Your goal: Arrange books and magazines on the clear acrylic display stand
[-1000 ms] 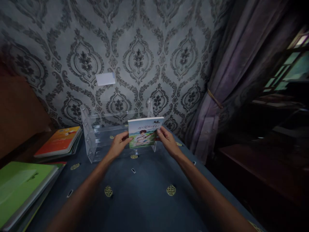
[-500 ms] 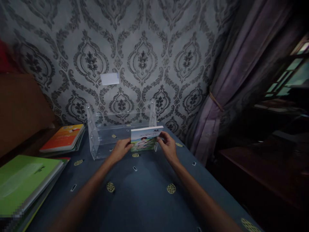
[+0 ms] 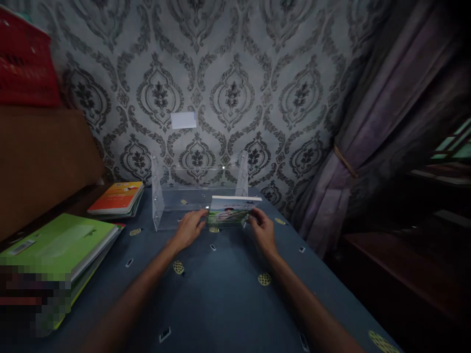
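Head view — my left hand (image 3: 190, 229) and right hand (image 3: 263, 231) flank 1 book (image 3: 228, 215) at the clear rack (image 3: 157, 198), fingers curved — whether either pinches, I cannot tell.

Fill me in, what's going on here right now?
A person has a thin illustrated book between their two hands, at the front of a clear rack, toward its right side. The left hand is at the book's left edge, the right hand at its right; how firmly either grips is unclear. Off to the left lie a green-topped stack and an orange-topped stack.
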A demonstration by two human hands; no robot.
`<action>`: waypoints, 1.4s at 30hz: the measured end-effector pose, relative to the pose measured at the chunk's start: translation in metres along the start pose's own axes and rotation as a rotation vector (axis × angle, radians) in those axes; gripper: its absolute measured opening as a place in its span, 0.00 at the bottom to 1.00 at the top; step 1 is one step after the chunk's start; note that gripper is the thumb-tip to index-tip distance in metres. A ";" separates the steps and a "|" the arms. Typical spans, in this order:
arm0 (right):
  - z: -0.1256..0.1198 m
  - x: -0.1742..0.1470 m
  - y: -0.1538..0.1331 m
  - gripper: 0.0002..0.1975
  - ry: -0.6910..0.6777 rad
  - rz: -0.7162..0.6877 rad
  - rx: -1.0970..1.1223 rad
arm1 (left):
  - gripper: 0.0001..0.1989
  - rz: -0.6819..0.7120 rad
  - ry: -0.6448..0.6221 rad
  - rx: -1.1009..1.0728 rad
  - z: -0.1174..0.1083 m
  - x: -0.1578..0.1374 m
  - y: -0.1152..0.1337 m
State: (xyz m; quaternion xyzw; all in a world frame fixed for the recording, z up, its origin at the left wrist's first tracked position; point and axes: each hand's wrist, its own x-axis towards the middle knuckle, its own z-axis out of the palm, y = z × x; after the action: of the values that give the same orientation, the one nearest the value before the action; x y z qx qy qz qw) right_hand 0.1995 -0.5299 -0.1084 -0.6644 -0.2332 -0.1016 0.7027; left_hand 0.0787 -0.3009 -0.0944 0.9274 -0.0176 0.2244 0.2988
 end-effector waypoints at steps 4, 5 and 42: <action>0.003 -0.005 0.002 0.20 0.027 -0.027 -0.020 | 0.25 -0.005 0.008 -0.048 -0.002 -0.005 0.001; 0.003 -0.006 0.003 0.21 0.036 -0.037 -0.028 | 0.25 -0.003 0.001 -0.067 -0.004 -0.004 0.002; 0.030 -0.053 0.010 0.22 -0.106 0.126 -0.287 | 0.14 -0.160 -0.116 0.379 -0.116 -0.057 0.000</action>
State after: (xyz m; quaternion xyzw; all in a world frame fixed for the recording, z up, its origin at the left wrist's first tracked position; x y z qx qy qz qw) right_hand 0.1519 -0.5081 -0.1420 -0.7756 -0.2111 -0.0545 0.5924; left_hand -0.0200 -0.2412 -0.0351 0.9768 0.0817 0.1456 0.1344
